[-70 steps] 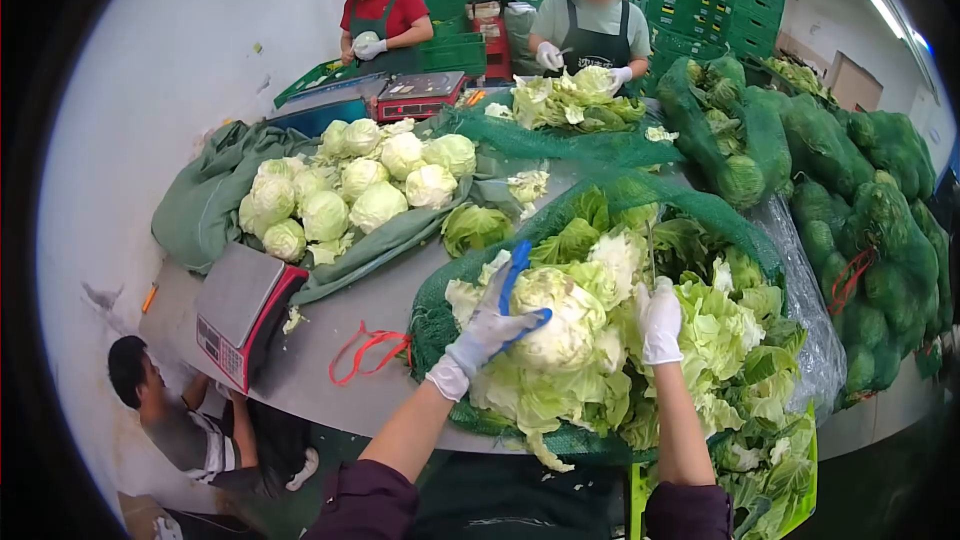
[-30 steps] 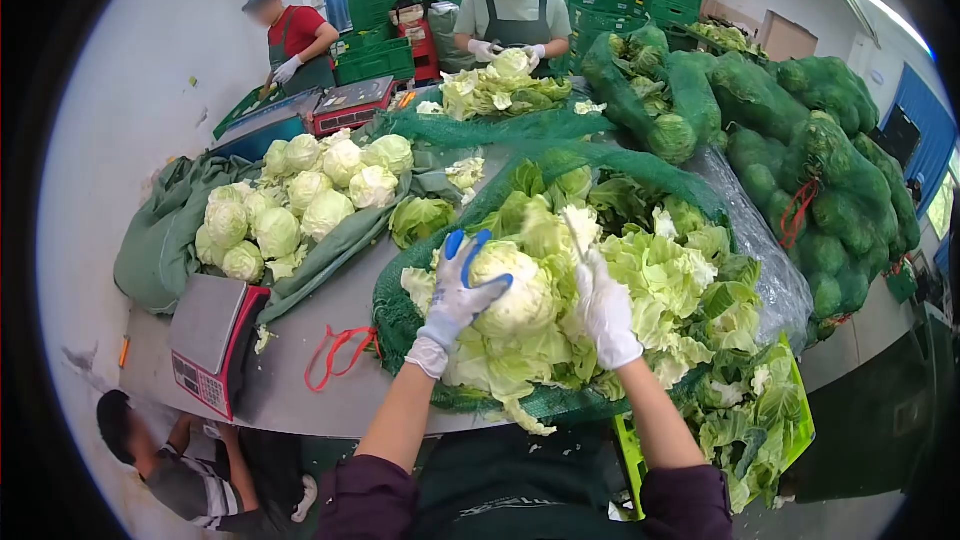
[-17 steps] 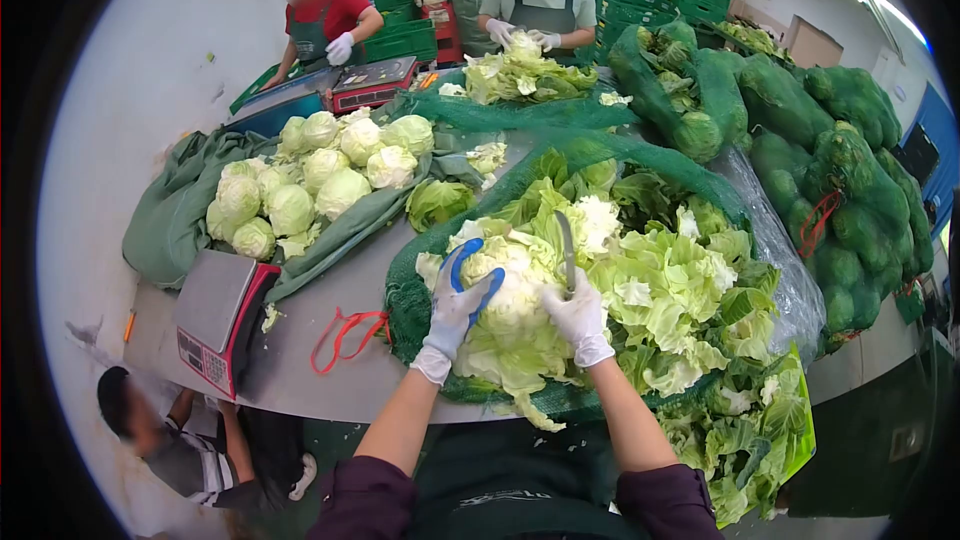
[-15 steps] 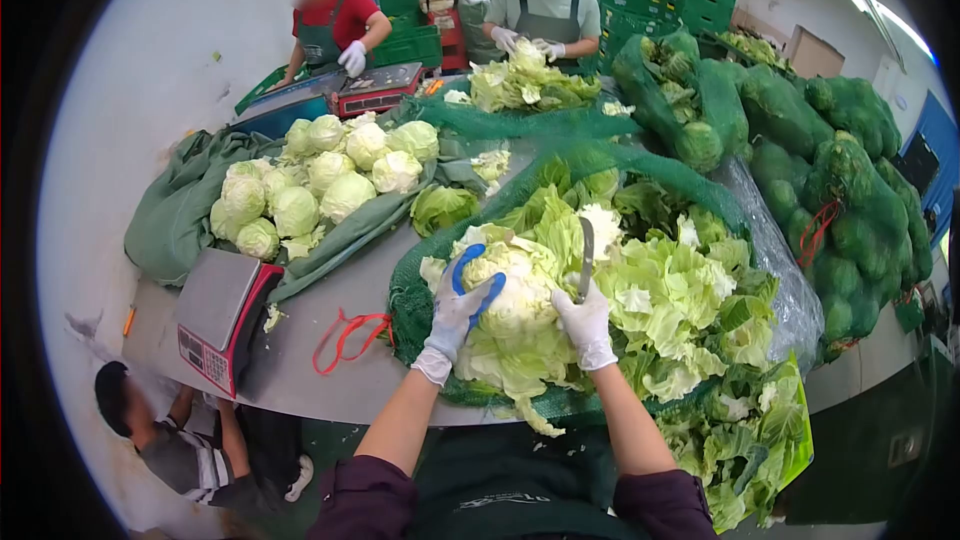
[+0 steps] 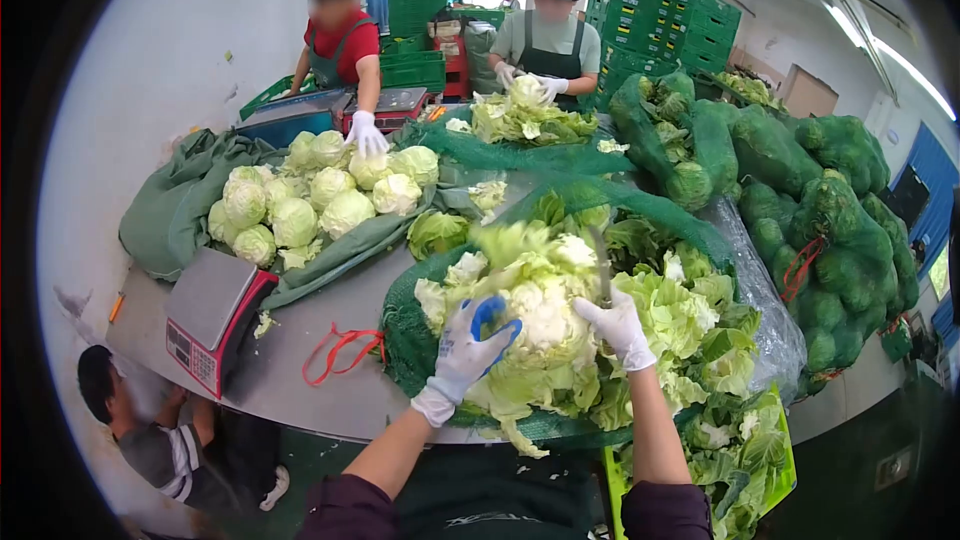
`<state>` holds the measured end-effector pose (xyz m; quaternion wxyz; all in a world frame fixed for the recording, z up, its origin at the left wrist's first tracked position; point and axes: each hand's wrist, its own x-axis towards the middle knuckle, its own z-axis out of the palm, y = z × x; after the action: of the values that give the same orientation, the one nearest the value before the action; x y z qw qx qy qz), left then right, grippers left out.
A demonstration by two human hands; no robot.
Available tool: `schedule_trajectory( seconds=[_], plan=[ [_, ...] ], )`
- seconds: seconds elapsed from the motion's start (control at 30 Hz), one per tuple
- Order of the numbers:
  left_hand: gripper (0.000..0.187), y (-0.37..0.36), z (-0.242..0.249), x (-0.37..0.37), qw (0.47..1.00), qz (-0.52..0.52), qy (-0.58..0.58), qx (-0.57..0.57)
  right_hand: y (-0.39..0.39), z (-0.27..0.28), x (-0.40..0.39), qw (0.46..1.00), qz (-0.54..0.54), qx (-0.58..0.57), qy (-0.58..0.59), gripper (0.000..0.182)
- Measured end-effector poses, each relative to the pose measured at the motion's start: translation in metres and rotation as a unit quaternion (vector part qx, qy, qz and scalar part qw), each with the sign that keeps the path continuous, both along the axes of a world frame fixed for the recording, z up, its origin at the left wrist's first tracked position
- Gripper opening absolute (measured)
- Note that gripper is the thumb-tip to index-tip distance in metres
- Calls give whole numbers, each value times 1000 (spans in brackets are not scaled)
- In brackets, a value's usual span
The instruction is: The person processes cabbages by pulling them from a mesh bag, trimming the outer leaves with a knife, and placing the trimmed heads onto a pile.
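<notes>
A pale cabbage point(image 5: 545, 312) with a whitish top sits before me on loose green outer leaves. My left hand point(image 5: 468, 348), in a white glove with blue on its palm side, is at the cabbage's left, its fingers apart and curved toward it. On the right, my white-gloved right hand point(image 5: 618, 328) grips a knife point(image 5: 601, 262) with the blade pointing up; its thumb is close to the cabbage. Motion-blurred leaves point(image 5: 520, 248) show just beyond the cabbage. Green netting point(image 5: 405, 315) surrounds the leaf pile point(image 5: 690, 325).
Trimmed cabbages point(image 5: 330, 185) lie on green cloth at left, behind a scale point(image 5: 215, 300). Two co-workers point(image 5: 340, 50) stand across the table; another person point(image 5: 160, 435) is low at left. Full net sacks point(image 5: 830, 230) fill the right. A leaf-filled lime crate point(image 5: 785, 470) stands below.
My left hand has loosened from the cabbage, and leaves have shifted away from me in a blur. The co-worker in red now reaches onto the trimmed cabbages. The view has shifted slightly.
</notes>
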<state>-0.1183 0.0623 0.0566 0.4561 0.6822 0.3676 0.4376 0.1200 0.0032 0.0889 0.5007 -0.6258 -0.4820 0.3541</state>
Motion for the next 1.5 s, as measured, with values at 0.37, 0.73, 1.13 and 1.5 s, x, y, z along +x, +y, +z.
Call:
schedule_trajectory(
  seconds=[0.37, 0.73, 1.13, 1.5],
  plan=[
    [66, 49, 26, 80, 946, -125, 279, 107, -38, -46, -15, 931, -174, 8, -321, 55],
    [70, 14, -14, 31, 979, -189, 33, 61, 34, -73, 83, 912, -164, -162, -338, 64],
    [66, 43, -25, 51, 974, -182, -94, -98, -15, -2, -23, 869, -18, -65, -489, 54],
    [70, 37, -19, 51, 992, -120, -20, -30, 13, -20, 11, 860, 42, -47, -507, 54]
  ],
)
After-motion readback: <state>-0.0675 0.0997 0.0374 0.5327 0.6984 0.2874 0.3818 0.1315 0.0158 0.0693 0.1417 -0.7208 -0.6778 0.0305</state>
